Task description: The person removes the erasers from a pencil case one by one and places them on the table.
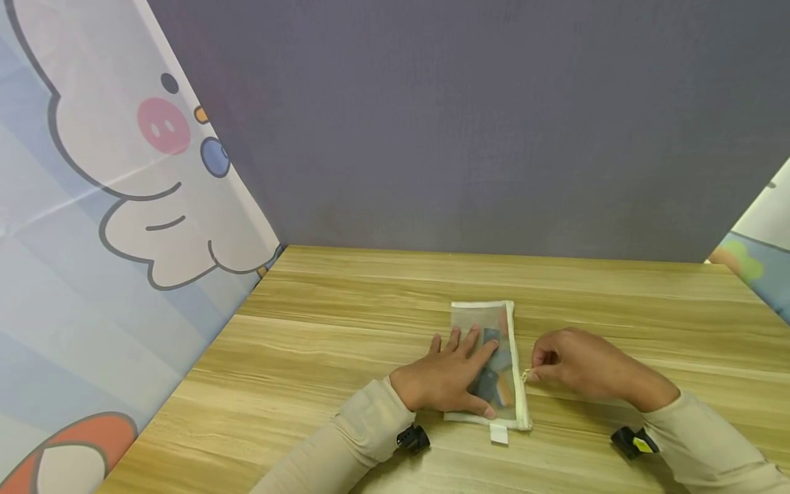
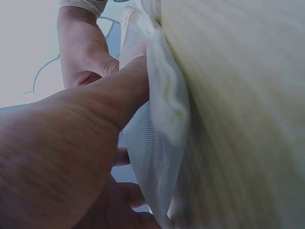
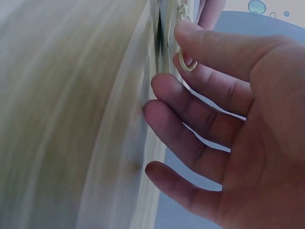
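Note:
A see-through mesh zipper pouch [image 1: 472,315] with white edging lies flat on the wooden table, its zipper side to the right. Through the mesh show dark grey-blue flat pieces [image 1: 487,384] and an orange-brown one [image 1: 504,390]; what they are I cannot tell. My left hand [image 1: 444,377] rests on the pouch with fingers spread, pressing it down. At the right edge my right hand [image 1: 577,363] pinches the ring-shaped zipper pull [image 3: 187,67] between thumb and index finger. The other fingers curve loosely below it in the right wrist view.
A white fabric tag [image 1: 498,433] sticks out from the pouch's near edge. The wooden table [image 1: 345,302] meets a grey upright panel [image 1: 463,137] at the back. A cartoon-printed sheet [image 1: 80,274] hangs along the left side, with another at the far right.

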A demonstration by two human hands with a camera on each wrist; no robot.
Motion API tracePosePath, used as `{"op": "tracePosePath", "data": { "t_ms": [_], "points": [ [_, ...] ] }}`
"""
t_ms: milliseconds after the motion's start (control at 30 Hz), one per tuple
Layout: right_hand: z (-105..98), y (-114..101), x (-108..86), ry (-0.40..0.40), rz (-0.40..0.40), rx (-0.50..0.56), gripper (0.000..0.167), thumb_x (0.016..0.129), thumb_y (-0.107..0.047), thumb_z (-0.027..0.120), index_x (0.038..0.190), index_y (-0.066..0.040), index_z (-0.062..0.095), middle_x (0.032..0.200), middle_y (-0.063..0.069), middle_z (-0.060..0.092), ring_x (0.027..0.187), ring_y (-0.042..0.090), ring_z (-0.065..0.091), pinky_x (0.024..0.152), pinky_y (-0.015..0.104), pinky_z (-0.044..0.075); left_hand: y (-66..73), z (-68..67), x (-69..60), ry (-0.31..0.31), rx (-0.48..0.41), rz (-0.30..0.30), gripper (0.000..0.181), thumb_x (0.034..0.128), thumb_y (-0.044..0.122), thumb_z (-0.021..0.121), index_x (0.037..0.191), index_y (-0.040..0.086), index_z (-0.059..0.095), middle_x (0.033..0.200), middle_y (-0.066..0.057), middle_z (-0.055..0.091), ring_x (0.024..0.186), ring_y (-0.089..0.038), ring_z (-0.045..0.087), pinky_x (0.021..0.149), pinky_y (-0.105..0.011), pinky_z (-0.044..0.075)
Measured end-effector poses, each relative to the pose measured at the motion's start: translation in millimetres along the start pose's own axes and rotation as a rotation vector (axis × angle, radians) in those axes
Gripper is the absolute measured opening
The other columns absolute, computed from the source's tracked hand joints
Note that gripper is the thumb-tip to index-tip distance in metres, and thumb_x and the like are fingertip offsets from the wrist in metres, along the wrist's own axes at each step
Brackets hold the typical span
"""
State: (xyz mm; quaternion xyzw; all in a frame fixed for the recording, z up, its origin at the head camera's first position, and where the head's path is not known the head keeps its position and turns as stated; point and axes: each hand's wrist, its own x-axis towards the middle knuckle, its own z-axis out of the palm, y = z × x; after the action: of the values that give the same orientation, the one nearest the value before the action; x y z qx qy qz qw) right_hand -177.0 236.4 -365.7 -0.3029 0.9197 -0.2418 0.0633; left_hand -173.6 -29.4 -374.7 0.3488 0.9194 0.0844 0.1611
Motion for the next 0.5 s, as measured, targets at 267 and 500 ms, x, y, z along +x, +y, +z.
{"op": "tracePosePath", "data": {
  "t_ms": [267, 500],
  "points": [
    [2.1, -0.9, 1.2, 0.069, 0.049, -0.064, 0.022, 0.091, -0.044, 0.073, 0.076, -0.030, 0.063, 0.071, -0.020, 0.057, 0.061, -0.001, 0.049, 0.055, 0.024, 0.042, -1.0, 0.6, -0.2, 0.001, -0.002, -0.001, 0.104, 0.0867, 0.068, 0.062, 0.163, 0.029, 0.004, 0.167, -0.010, -0.004, 0.151, -0.038, 0.000, 0.118, -0.061, 0.010],
    [2.4, -1.3, 2.5, 0.110, 0.084, -0.135, 0.022, 0.090, -0.043, 0.074, 0.079, -0.029, 0.062, 0.075, -0.017, 0.055, 0.064, 0.000, 0.048, 0.058, 0.027, 0.042, -0.7, 0.3, 0.2, 0.001, 0.004, 0.000, 0.104, 0.0865, 0.068, 0.061, 0.163, 0.029, 0.003, 0.167, -0.011, -0.004, 0.151, -0.039, 0.000, 0.118, -0.061, 0.010]
  ]
}}
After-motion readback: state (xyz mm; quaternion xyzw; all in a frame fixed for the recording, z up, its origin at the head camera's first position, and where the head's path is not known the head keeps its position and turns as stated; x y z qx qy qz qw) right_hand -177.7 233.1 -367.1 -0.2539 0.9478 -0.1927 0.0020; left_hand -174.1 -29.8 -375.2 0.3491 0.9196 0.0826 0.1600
